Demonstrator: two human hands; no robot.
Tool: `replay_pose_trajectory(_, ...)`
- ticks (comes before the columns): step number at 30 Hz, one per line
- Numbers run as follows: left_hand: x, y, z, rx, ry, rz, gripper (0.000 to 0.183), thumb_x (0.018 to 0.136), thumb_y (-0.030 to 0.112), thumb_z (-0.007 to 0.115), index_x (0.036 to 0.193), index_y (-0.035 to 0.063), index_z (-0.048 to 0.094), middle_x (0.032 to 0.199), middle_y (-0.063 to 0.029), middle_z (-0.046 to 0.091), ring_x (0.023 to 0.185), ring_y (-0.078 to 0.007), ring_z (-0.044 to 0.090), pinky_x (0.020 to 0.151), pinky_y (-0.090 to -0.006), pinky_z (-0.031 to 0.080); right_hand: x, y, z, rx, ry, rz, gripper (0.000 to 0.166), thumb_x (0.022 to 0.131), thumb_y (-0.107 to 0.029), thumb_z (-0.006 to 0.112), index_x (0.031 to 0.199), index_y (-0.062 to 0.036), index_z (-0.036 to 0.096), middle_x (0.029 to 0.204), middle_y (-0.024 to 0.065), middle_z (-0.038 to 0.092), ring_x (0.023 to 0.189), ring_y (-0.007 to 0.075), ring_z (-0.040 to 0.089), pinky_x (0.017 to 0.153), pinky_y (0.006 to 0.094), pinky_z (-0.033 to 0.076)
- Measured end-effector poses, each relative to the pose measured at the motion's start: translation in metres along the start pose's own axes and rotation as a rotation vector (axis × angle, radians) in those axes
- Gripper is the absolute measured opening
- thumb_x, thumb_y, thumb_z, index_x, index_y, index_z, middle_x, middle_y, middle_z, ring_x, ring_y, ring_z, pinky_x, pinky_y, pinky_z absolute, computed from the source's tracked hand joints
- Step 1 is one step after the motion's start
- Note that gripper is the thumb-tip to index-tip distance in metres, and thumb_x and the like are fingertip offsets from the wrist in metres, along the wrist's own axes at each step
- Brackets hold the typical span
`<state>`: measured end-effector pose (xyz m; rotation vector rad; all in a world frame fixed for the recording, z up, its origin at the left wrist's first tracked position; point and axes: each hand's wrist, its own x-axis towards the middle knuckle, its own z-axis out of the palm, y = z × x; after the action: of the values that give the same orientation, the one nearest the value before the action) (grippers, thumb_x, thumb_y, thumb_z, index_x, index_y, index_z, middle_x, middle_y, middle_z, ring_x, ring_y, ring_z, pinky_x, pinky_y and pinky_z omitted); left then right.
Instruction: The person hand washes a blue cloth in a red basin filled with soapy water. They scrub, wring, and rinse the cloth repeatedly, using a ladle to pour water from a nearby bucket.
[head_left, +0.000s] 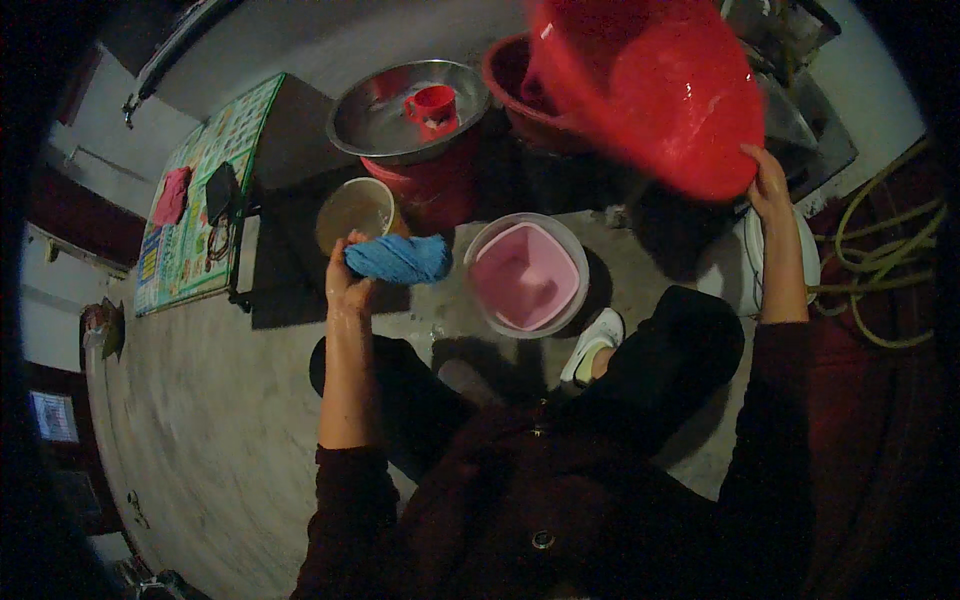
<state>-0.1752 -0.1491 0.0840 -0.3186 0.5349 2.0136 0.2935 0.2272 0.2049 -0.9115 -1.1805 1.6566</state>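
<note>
My left hand (348, 271) holds a blue cloth (397, 259), twisted into a thick roll, in front of a pale bucket (358, 214). Up at the right, my right hand (768, 184) grips the rim of a large red plastic basin (675, 97), which is raised and tilted and slightly blurred. Behind it, partly hidden, stands a darker red tub (510, 82). On the floor between my hands and feet, a pink square basin (525, 274) sits inside a round pale tub (576, 304).
A steel basin (367, 112) holding a red mug (433, 106) rests on a red bucket (427, 187). To the left is a low table (199, 187) with a pink cloth (174, 195) and a black item (221, 193). A yellowish hose (862, 255) lies coiled at the right by a white bucket (802, 259).
</note>
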Motion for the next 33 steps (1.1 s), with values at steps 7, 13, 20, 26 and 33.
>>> replay_pose_trajectory(7, -0.022, 0.041, 0.006, -0.128, 0.138, 0.318, 0.022, 0.085, 0.022, 0.042, 0.09, 0.0047, 0.054, 0.082, -0.0078, 0.058, 0.077, -0.0202, 0.055, 0.08, -0.0361, 0.042, -0.07, 0.069, 0.063, -0.421, -0.365, 0.16, 0.036, 0.074, -0.01, 0.051, 0.109, 0.0002, 0.049, 0.098, 0.0071, 0.058, 0.084, 0.0176, 0.056, 0.076, 0.0305, 0.044)
replay_pose_trajectory(13, -0.026, 0.015, 0.018, -0.048, 0.048, 0.205, 0.023, 0.084, 0.024, 0.042, 0.089, 0.0048, 0.054, 0.081, -0.0077, 0.057, 0.081, -0.0216, 0.054, 0.081, -0.0387, 0.042, -0.068, 0.159, 0.066, -0.598, -0.45, 0.299, 0.032, 0.075, -0.011, 0.051, 0.105, -0.0014, 0.052, 0.09, 0.0044, 0.059, 0.076, 0.0153, 0.056, 0.07, 0.0287, 0.045)
replay_pose_trajectory(20, -0.012, -0.078, 0.034, 0.321, -0.13, 0.105, 0.023, 0.085, 0.026, 0.042, 0.083, 0.0053, 0.052, 0.078, -0.0074, 0.056, 0.08, -0.0212, 0.053, 0.076, -0.0359, 0.043, -0.038, 0.202, 0.043, -1.613, -0.015, -0.454, 0.042, 0.081, -0.022, 0.053, 0.117, -0.005, 0.04, 0.102, 0.0085, 0.055, 0.086, 0.0179, 0.054, 0.074, 0.0309, 0.044)
replay_pose_trajectory(26, 0.022, -0.14, 0.04, 0.048, -0.184, -0.243, 0.017, 0.084, 0.023, 0.047, 0.084, 0.0073, 0.054, 0.081, -0.0048, 0.058, 0.078, -0.0195, 0.054, 0.076, -0.0342, 0.044, -0.087, 0.148, 0.141, -0.396, -0.721, -0.052, 0.05, 0.08, -0.013, 0.053, 0.124, -0.0049, 0.032, 0.116, 0.0113, 0.045, 0.104, 0.0179, 0.045, 0.086, 0.0303, 0.038)
replay_pose_trajectory(33, 0.037, -0.163, 0.083, 0.0, -0.65, -0.256, 0.033, 0.084, 0.038, 0.044, 0.083, 0.0063, 0.053, 0.065, -0.005, 0.05, 0.063, -0.0205, 0.049, 0.072, -0.034, 0.042, -0.115, 0.184, 0.163, -0.038, -0.717, 0.405, 0.045, 0.078, -0.023, 0.057, 0.115, -0.0016, 0.043, 0.1, 0.0068, 0.054, 0.091, 0.0177, 0.052, 0.082, 0.0305, 0.041)
